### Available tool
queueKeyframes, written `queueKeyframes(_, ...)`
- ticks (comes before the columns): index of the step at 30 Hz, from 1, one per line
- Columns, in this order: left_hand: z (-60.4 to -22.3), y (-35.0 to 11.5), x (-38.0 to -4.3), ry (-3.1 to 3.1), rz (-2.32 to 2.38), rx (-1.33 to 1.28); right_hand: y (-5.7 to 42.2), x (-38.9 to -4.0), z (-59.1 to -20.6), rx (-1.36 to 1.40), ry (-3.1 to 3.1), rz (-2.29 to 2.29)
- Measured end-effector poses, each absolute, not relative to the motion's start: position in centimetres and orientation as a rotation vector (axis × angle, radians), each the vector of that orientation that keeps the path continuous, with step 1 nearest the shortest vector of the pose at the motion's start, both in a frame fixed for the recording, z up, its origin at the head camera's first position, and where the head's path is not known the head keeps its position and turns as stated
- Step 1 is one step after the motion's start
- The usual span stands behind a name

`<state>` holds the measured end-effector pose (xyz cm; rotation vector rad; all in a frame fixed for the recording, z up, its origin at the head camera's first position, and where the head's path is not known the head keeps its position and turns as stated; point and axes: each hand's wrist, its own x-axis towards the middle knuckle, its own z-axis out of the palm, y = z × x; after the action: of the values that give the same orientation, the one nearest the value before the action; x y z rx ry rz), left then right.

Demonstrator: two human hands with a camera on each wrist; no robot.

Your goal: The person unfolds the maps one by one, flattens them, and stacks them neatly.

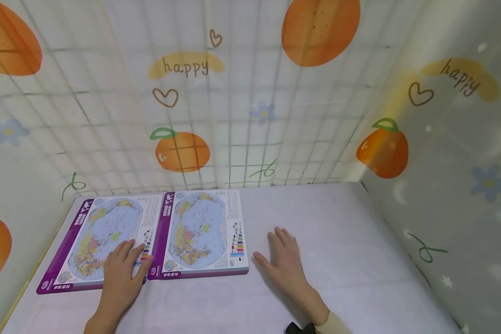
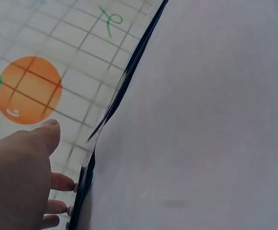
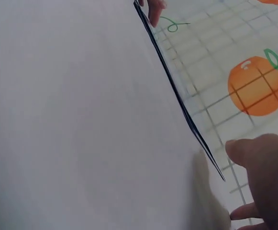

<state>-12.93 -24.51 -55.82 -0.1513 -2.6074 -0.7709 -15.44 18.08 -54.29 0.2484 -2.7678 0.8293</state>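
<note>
Two flat world map boards lie side by side on the white table, each with a purple band along its left and near edges. My left hand (image 1: 123, 273) rests its spread fingers on the near right part of the left map board (image 1: 112, 218). Its thumb points toward the right map board (image 1: 198, 232). Bare and holding nothing, my right hand (image 1: 284, 262) lies with fingers extended just right of that board. In the left wrist view, the fingertips (image 2: 72, 188) touch a thin dark strip, the boards seen edge-on. The right wrist view shows my right thumb (image 3: 239, 151) beyond the strip's end.
A white cloth (image 1: 342, 241) covers the table. Around it hangs a pale curtain (image 1: 242, 93) printed with oranges, hearts and the word happy, with a wire grid showing through at the back. A black object (image 1: 300, 328) sits at my right wrist by a cream sleeve (image 1: 334, 324).
</note>
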Motion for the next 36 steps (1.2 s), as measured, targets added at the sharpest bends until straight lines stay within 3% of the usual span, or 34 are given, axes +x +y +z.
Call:
queueKeyframes(14, -56.2, -22.3, -12.8, -2.625, -0.761, -0.187, 13.3, -14.5, -54.8, 0.237, -2.836, 0.819)
queueKeyframes(25, -56.3, -21.9, -12.8, -2.545, -0.893, -0.128, 12.4, -14.1, -55.4, 0.425, -2.754, 0.67)
queueKeyframes(36, -56.2, -21.9, -13.5, -2.514, -1.079, -0.156, 12.8, -14.5, -55.2, 0.427, -2.717, 0.752)
